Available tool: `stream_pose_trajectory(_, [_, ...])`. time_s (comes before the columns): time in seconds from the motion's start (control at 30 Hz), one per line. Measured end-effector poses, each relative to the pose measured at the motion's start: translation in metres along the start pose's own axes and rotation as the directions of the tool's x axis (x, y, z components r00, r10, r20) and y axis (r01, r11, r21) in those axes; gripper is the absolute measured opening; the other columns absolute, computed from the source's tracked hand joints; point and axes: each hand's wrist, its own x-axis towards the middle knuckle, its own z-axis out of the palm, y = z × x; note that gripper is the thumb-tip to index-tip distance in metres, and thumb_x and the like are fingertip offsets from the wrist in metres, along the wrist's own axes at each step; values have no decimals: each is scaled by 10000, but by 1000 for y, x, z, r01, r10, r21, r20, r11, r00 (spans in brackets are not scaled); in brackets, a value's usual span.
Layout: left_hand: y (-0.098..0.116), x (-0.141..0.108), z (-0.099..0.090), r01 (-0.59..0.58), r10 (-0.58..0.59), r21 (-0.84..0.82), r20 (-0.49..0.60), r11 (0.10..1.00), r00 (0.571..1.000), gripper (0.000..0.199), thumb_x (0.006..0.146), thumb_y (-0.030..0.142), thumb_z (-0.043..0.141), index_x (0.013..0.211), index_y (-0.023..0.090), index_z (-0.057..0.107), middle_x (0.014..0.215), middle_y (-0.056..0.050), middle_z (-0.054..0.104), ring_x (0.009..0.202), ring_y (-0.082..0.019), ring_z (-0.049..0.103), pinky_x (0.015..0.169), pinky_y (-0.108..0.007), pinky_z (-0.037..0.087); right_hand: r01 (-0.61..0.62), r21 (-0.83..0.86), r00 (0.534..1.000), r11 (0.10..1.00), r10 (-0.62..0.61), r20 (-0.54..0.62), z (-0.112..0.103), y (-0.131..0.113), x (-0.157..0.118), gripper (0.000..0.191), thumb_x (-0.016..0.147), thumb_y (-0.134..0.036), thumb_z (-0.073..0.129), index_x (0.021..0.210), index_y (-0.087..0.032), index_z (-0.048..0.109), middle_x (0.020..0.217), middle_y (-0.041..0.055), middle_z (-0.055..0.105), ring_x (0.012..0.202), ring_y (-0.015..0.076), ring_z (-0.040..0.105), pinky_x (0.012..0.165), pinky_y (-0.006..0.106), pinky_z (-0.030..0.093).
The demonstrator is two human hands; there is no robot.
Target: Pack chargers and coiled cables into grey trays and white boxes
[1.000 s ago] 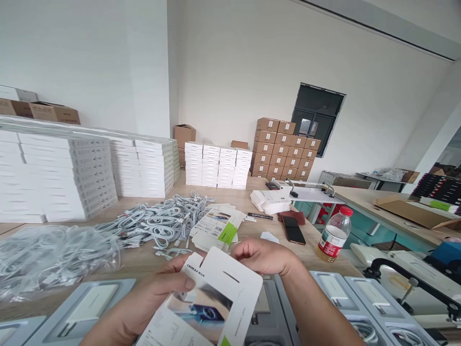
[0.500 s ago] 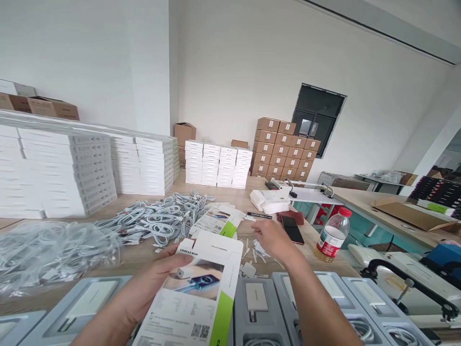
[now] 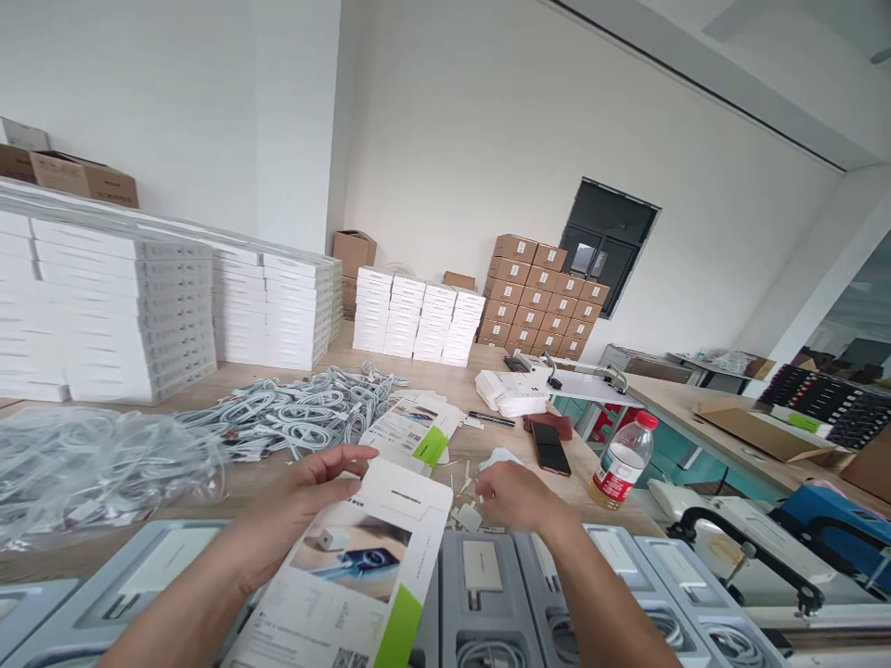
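My left hand [image 3: 313, 492] grips the upper left edge of a white and green printed packaging box [image 3: 324, 608], which shows a charger and phone picture. It looks flat and is tilted towards me, its lower end cut off by the frame. To its right, my right hand [image 3: 519, 496] is apart from it, fingers curled in a pinch; anything in them is too small or hidden to name. Small pale strips [image 3: 456, 478] and a white charger piece [image 3: 466, 517] lie beside that hand. Similar printed boxes [image 3: 410, 427] rest flat behind the held one.
Grey trays [image 3: 456, 608] with chargers and coiled cables line the near edge. Bundled grey cables [image 3: 313, 408] and bagged cables [image 3: 104, 473] lie left, before stacked white boxes [image 3: 174, 315]. Rightward are a marker [image 3: 492, 419], a phone [image 3: 550, 449] and a bottle [image 3: 622, 464].
My right hand has come down and nearer to me, from by the marker to beside the small strips. The box in my left hand has shifted slightly left and down in view.
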Motion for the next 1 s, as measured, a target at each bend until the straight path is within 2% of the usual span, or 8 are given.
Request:
stream_pose_trajectory(0.13, [-1,0,0,-66,66,76,-2,995,998,408,760,297,744,1133,146,679,992,-58,743,957,-272,666,780,-268,494,-66,-30,997,997,67,50,20,-12,8,140,585,-242,783,564,-187,656,648,35,649,716,220,632,575,272,358])
stream_pose_trajectory(0.27, [-7,4,-5,-44,50,117,-42,992,998,405,740,306,731,1126,187,694,922,-23,709,859,-224,659,713,-253,483,-113,33,992,993,111,53,29,-9,18,212,513,-214,830,562,-185,626,668,31,643,747,233,635,603,279,382])
stream_pose_trajectory(0.4, [-15,9,-13,34,-43,165,49,986,998,577,709,364,740,1264,265,615,1067,-26,704,953,-241,655,770,-286,493,-108,231,994,967,97,59,29,1,23,162,588,-160,757,607,-186,598,604,-18,605,636,175,609,563,247,385])
stream_pose_trajectory(0.5, [-21,10,-12,19,-45,251,98,968,994,536,701,389,712,1211,238,656,972,-29,721,887,-246,659,726,-289,488,-64,416,998,907,45,54,16,3,24,103,699,-200,659,663,-191,564,551,-42,563,525,141,574,513,232,393])
stream_pose_trajectory(0.67, [-24,7,-1,-47,1,448,102,893,995,293,713,407,638,886,208,766,790,-20,690,697,-194,596,585,-249,416,96,608,995,788,-64,-75,-18,-23,17,150,785,-340,590,803,-193,573,663,-27,590,583,131,577,586,249,434])
stream_pose_trajectory(0.83, [-16,-4,7,-69,-8,475,157,877,988,390,748,549,616,855,214,785,743,-22,666,719,-211,581,584,-250,403,284,755,957,591,-228,-182,-22,-66,5,182,803,-366,641,818,-185,657,705,-9,615,632,138,558,632,263,455])
stream_pose_trajectory(0.93, [-9,-10,10,-26,-14,460,83,888,996,499,791,655,532,838,234,796,846,-38,674,854,-256,595,674,-274,436,413,658,911,629,-278,-306,-13,-82,0,114,863,-289,599,828,-201,662,736,-4,638,668,141,564,630,254,440])
stream_pose_trajectory(1.0, [-7,-12,11,-20,6,434,33,901,999,538,827,676,471,814,250,800,961,-38,669,969,-272,581,795,-294,439,550,478,825,685,-357,-438,-8,-86,-2,114,898,-220,557,838,-212,655,767,0,650,695,142,569,633,254,427])
